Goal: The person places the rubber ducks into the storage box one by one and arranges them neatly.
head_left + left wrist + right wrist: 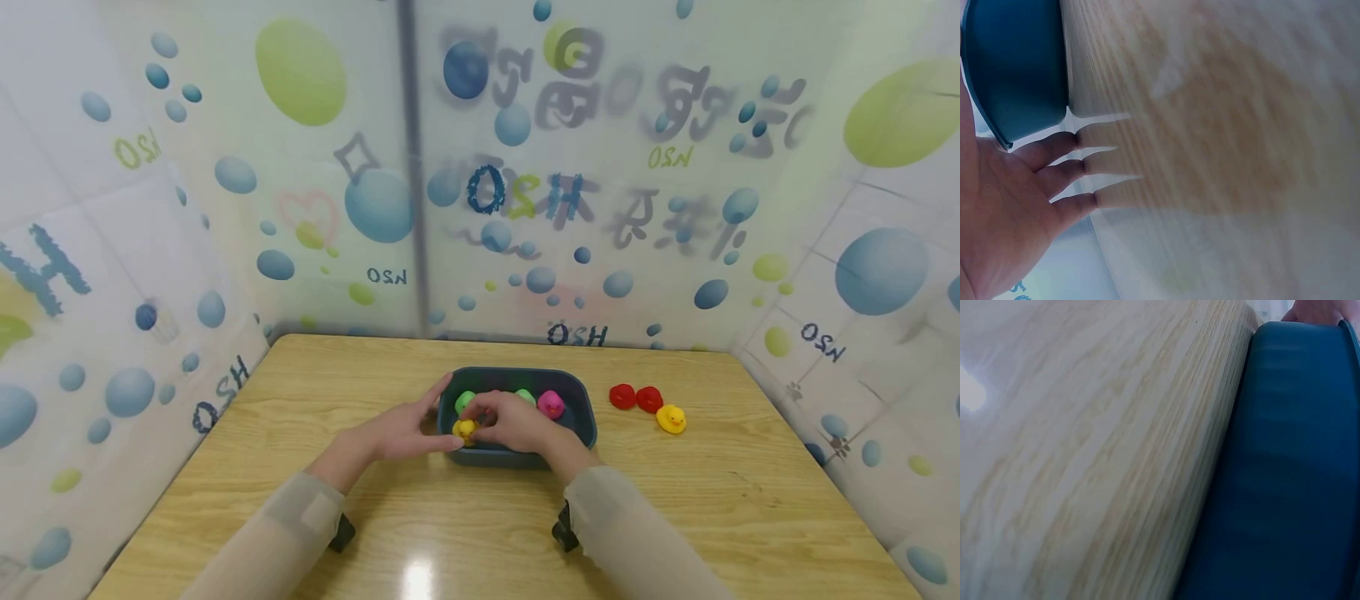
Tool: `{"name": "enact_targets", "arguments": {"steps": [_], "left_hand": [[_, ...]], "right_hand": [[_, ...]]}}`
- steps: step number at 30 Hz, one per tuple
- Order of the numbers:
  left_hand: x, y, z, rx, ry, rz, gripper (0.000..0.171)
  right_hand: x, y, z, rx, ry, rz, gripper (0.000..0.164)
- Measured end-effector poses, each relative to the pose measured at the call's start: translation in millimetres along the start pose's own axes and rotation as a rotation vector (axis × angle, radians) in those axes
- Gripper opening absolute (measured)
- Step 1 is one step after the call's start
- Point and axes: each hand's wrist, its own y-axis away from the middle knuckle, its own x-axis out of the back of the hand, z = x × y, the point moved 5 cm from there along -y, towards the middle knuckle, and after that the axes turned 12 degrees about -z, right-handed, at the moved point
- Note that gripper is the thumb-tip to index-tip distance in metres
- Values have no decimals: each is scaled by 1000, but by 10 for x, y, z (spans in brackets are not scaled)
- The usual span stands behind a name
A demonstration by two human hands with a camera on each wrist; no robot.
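Left hand spread, unclenched, against left end of tray. Right hand apparently pinching yellow duck, contact partly hidden. I judge duck light, soft; take body sides.

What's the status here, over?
Right hand in dark-blue rectangular plastic bin, beside small yellow toy duck, grip unclear. Left hand spread at bin's left end. Nothing visibly blocking.

Bubble-printed curtains around wooden table
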Motion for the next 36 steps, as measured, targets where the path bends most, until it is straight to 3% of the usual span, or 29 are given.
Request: {"name": "enact_targets", "arguments": {"steps": [8, 15, 29, 36], "left_hand": [[6, 16, 23, 2, -2, -3, 112], [-3, 7, 5, 11, -3, 0, 113], [-5, 10, -27, 18, 0, 8, 114], [-20, -13, -41, 30, -4, 4, 114]], "right_hand": [[-1, 2, 13, 5, -9, -7, 24], [43, 126, 87, -2, -14, 24, 29], [289, 686, 235, 31, 25, 80, 30], [440, 1063, 334, 17, -9, 133, 27]]}}
